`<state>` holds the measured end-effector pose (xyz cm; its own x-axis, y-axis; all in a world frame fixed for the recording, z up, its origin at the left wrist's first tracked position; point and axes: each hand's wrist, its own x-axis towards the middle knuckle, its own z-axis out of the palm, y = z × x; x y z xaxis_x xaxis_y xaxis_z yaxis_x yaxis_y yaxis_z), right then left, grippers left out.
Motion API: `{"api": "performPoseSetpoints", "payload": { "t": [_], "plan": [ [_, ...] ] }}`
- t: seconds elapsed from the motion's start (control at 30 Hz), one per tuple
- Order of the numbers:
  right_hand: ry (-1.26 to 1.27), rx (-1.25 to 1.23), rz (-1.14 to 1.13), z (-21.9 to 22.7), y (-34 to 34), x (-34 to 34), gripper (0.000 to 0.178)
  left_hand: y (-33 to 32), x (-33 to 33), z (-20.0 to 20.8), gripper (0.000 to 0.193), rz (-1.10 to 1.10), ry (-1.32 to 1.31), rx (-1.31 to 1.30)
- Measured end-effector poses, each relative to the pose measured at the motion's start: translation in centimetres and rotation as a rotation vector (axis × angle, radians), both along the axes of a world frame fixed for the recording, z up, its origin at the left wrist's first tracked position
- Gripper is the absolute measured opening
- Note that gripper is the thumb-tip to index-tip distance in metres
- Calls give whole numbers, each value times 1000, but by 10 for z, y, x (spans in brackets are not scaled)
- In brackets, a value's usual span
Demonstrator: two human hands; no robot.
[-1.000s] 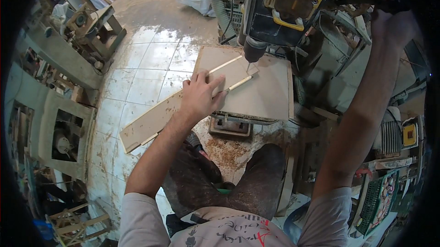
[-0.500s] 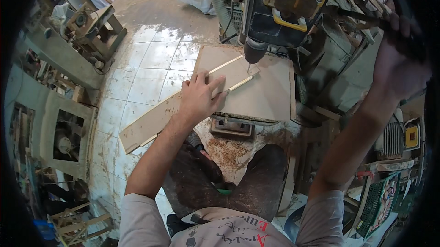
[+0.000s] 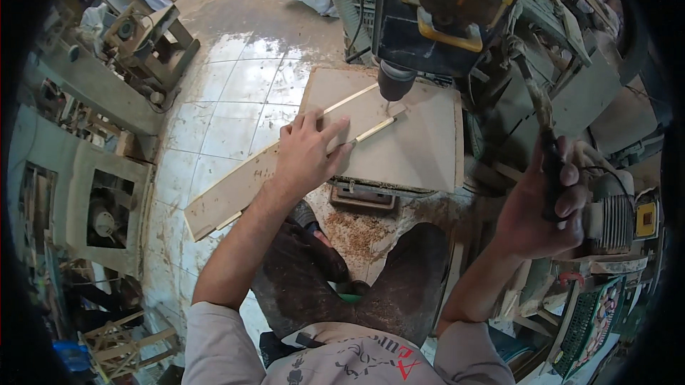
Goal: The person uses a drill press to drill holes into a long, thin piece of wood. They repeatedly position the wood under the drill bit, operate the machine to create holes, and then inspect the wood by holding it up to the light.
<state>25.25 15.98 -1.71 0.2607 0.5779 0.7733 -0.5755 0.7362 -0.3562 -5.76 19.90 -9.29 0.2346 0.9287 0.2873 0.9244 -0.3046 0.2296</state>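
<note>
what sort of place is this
Probably a woodworking shop: a drill press stands over one end of a long board, and what look like wood shavings lie on the tiled floor.

Long beige-brown panel (image 3: 242, 182), pale-edged, flat, slantwise across broad board (image 3: 424, 144); black-gripped lever (image 3: 549, 145) tilted.

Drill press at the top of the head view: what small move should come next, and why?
Probably a slow, slight pull on the lever with the right hand: that hand is wrapped around its black handle, the left hand lies spread on the narrow board, and the thin drill bit points down at the board's far end. Whether its tip touches is unclear.
</note>
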Motion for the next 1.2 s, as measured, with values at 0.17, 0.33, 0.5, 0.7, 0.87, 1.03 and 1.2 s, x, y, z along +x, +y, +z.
{"api": "performPoseSetpoints", "payload": {
  "t": [0.17,0.33,0.5,0.7,0.87,1.03,1.2],
  "plan": [
    [17,-54,-36,9,-3,-8,29,-2,0,-2,46,9,-17,-10],
    [-44,-44,-127,83,11,-8,30,-3,-1,-3,47,19,18,-11],
    [47,-66,-296,188,78,-21,38,0,1,-5,45,24,21,-29],
    [-311,-430,-437,169,135,4,46,0,0,-1,44,1,15,-4],
    [-562,-484,-430,45,60,6,52,-30,-9,12,43,-50,21,-117],
    [-702,-757,-174,-54,-3,3,50,-74,-2,34,46,-194,-306,-170],
    [-439,-630,81,5,-35,-39,44,-113,24,86,49,-356,-862,-380]
  ]
}}
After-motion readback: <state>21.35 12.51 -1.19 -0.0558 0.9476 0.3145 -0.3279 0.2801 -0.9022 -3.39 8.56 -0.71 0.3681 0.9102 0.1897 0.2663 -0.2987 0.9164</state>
